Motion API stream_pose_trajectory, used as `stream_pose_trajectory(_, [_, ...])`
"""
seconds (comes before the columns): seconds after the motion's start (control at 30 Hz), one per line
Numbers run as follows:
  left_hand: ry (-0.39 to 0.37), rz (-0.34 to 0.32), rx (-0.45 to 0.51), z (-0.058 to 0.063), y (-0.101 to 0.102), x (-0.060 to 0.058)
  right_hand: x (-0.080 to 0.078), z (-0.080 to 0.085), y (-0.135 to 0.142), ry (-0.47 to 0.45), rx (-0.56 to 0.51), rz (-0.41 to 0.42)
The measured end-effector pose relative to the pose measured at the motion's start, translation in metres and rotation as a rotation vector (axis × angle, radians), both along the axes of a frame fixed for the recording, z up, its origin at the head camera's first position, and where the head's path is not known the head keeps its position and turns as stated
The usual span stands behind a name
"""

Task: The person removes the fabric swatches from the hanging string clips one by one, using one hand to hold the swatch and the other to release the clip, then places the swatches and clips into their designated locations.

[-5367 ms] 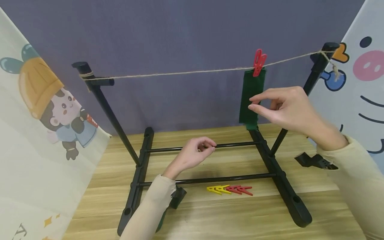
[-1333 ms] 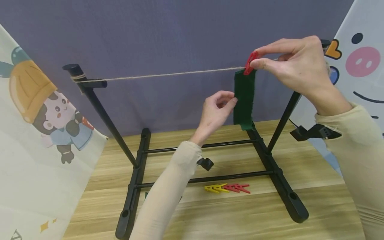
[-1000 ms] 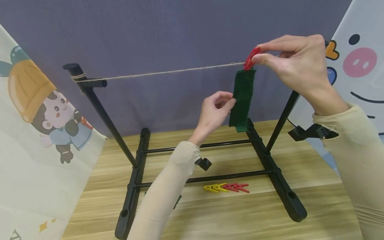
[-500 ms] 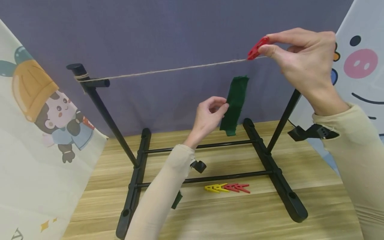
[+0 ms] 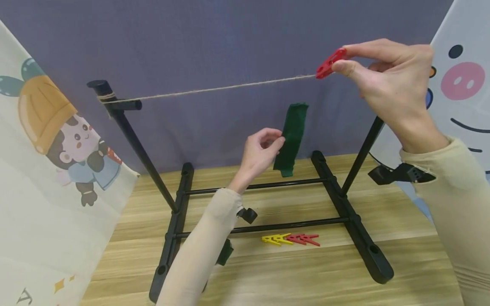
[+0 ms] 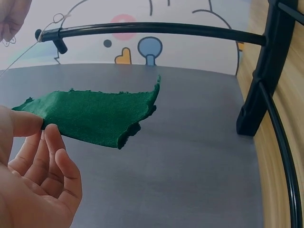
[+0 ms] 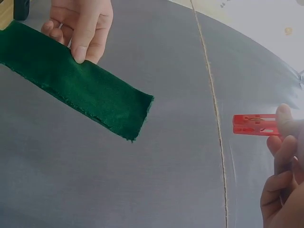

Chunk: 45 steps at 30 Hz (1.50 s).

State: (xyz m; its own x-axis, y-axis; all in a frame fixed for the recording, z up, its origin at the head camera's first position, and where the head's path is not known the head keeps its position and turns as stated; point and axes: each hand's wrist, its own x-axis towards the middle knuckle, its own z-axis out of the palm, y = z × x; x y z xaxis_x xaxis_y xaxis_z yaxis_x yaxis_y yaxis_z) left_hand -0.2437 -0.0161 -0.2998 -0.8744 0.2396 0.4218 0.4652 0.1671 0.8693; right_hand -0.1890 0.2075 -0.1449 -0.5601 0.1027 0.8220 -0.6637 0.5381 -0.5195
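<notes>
My left hand (image 5: 262, 151) pinches the edge of a strip of dark green cloth (image 5: 292, 138) between thumb and forefinger. The cloth hangs tilted below the twine line (image 5: 229, 87), apart from it. In the left wrist view the green cloth (image 6: 95, 116) has frayed edges. Up at the right, my right hand (image 5: 394, 80) pinches a red clothespin (image 5: 330, 63) by its handle ends. In the right wrist view the red clothespin (image 7: 254, 124) is beside the twine (image 7: 216, 114), with a gap between them and no cloth in its tip.
Black stand posts (image 5: 139, 146) carry the twine, with crossbars low between the feet. Yellow clothespins (image 5: 275, 239) and red clothespins (image 5: 302, 239) lie in a row on the wooden table (image 5: 306, 276). Another dark green piece (image 5: 225, 253) is partly hidden by my left forearm.
The red clothespin, held in my right hand, has come off the line and the cloth. My left hand took hold of the cloth and drew it down and to the left.
</notes>
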Motion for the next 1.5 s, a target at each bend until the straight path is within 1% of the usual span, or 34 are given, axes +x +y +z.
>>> stream_pose_trajectory(0.1, [-0.006,0.0,-0.006,-0.002,-0.002,0.001,0.001,-0.002,0.001,-0.009,0.006,-0.009])
stream_pose_trajectory(0.23, [-0.011,-0.002,-0.001,-0.004,-0.003,0.0,0.002,-0.005,0.002,-0.018,-0.003,0.005])
stream_pose_trajectory(0.47, [-0.024,0.005,0.006,-0.007,-0.007,0.001,0.001,-0.011,0.004,-0.016,0.041,-0.021])
stream_pose_trajectory(0.6, [-0.025,0.006,0.007,-0.008,-0.009,0.001,0.003,-0.014,0.003,-0.022,0.04,-0.014])
stream_pose_trajectory(0.83, [-0.02,0.012,0.007,-0.012,-0.011,0.002,0.0,-0.022,0.005,-0.044,0.105,-0.037])
stream_pose_trajectory(1.03, [-0.032,0.02,-0.004,-0.02,-0.014,0.003,0.0,-0.03,0.004,-0.06,0.105,-0.008])
stream_pose_trajectory(1.17, [-0.038,0.019,-0.001,-0.025,-0.017,0.004,-0.003,-0.037,0.006,-0.079,0.112,0.014])
stream_pose_trajectory(1.4, [-0.048,0.025,-0.005,-0.036,-0.022,0.003,-0.006,-0.049,0.007,-0.079,0.155,-0.002])
stream_pose_trajectory(1.5, [-0.048,0.028,-0.018,-0.039,-0.024,0.004,-0.006,-0.054,0.007,-0.086,0.161,0.003])
